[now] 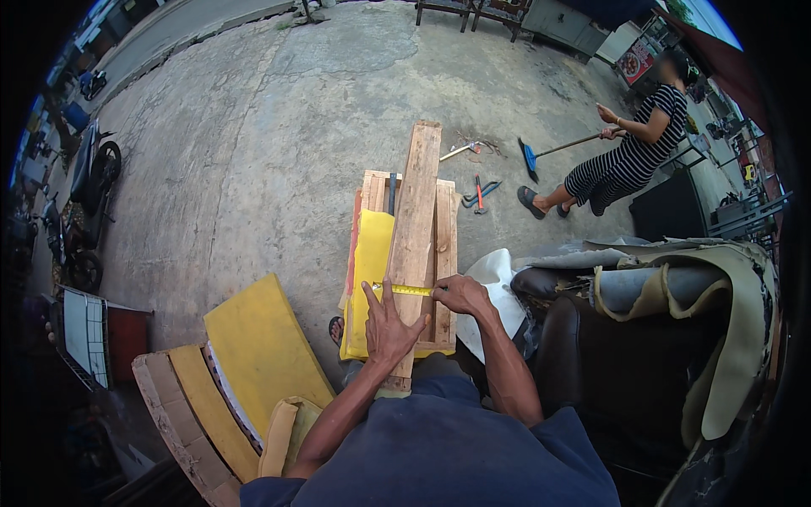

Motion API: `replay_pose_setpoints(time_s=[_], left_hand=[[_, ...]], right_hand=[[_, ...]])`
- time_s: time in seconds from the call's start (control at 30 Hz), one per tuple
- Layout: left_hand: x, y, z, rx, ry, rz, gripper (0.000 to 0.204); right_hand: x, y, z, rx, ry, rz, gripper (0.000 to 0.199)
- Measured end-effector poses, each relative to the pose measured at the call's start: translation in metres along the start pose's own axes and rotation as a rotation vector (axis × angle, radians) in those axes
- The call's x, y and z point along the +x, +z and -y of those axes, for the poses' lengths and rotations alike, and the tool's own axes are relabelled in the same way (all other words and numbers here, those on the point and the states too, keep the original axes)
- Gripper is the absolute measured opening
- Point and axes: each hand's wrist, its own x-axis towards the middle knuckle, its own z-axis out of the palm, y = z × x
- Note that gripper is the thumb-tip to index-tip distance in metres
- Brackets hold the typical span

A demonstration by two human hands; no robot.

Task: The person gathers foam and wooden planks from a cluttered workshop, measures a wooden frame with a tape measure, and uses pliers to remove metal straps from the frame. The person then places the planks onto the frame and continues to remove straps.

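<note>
A long wooden plank (417, 182) lies lengthwise over a wooden frame (449, 228) in front of me. The yellow blade of a tape measure (407, 290) crosses the plank's width. At the blade's right end my right hand (465, 296) is closed on it; the case cannot be made out. My left hand (390, 328) rests on the plank with fingers spread, its fingertips by the blade's left end. Yellow foam (372, 253) covers the frame's left side, and a dark bar-shaped tool (392, 193) lies beyond it.
On the concrete beyond the frame lie a hammer (460, 151) and red and blue hand tools (481, 194). A person (646, 139) holds a blue broom (529, 158) at the right. Foam sheets (266, 338) stand at my left; a torn dark seat (625, 355) is at my right.
</note>
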Motion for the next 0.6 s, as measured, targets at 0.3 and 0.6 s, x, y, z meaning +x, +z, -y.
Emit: replay_pose_setpoints(time_s=[0.3,0.6], left_hand=[[-0.001,-0.001,-0.003,0.034,-0.02,0.027,0.125],[0.011,-0.006,0.011,0.062,0.037,0.116,0.111]], right_hand=[[-0.002,0.007,-0.012,0.192,0.058,-0.158,0.048],[0.025,0.081,-0.127,0.495,0.407,-0.254,0.048]])
